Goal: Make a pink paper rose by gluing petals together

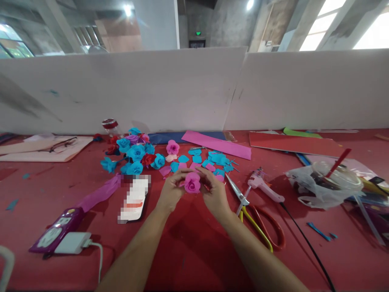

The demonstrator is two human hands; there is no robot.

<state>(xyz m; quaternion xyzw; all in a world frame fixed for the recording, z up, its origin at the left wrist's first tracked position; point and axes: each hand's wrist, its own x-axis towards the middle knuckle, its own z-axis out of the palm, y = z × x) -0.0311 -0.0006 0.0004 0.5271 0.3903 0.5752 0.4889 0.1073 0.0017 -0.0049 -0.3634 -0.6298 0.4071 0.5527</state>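
Both my hands meet over the red table (194, 251) around a pink paper rose (192, 183). My left hand (172, 190) has its fingers curled on the rose's left side. My right hand (214, 192) pinches it from the right. Just beyond lie loose blue and pink paper petals (209, 160) and another finished pink rose (172, 147).
A cluster of blue, red and purple paper roses (133, 154) sits at the back left. Scissors (258, 221) and a glue gun (264, 188) with its black cord lie right of my hands. A phone (135, 198), a purple device (57, 229), a pink paper strip (219, 144) and a plastic bag with a cup (328, 184) surround them.
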